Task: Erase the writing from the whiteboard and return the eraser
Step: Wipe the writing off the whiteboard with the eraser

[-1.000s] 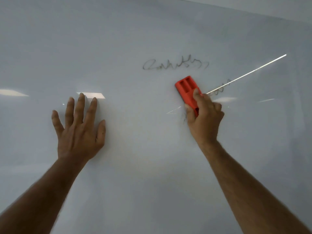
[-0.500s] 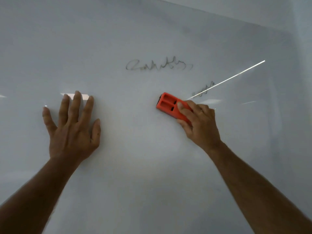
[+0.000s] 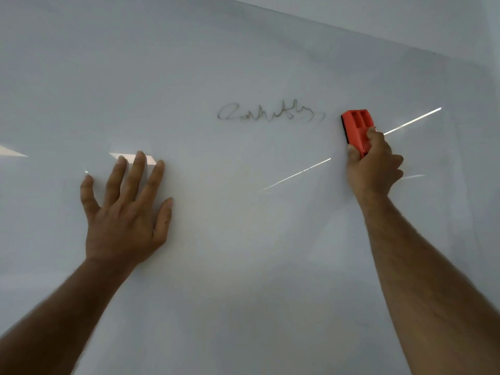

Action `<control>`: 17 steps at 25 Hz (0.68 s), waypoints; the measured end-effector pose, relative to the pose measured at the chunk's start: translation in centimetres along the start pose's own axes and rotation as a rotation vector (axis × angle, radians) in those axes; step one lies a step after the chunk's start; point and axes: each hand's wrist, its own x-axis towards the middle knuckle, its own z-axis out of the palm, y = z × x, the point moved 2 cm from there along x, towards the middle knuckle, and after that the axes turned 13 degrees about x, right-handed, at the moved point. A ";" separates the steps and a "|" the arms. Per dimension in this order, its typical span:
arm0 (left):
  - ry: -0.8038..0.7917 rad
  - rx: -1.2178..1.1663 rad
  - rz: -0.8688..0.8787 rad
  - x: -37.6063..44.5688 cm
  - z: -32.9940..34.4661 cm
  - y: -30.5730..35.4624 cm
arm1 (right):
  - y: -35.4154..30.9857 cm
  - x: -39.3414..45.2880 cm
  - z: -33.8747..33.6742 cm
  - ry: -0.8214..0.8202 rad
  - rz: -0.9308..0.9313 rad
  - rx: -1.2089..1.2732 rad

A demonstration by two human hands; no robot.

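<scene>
Right fingers [image 3: 378,147] clamp eraser [image 3: 357,129]; left hand [image 3: 125,212] lies flat, splayed on board [image 3: 243,266]. Risk: light pressure smears writing [image 3: 270,115].

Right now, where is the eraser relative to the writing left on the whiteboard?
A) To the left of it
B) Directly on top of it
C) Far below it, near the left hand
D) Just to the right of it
D: the red eraser, gripped in the right hand, sits just right of the scribbled writing, level with it and not yet covering it; the left hand lies flat on the whiteboard.
</scene>
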 end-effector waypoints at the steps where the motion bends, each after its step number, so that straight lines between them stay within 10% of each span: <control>1: -0.006 -0.003 -0.003 -0.1 0.0 0.0 | -0.4 -0.1 0.3 0.020 0.052 0.025; 17: -0.002 0.029 0.003 0.3 0.3 -0.1 | -14.7 -3.9 6.6 -0.118 -0.284 -0.026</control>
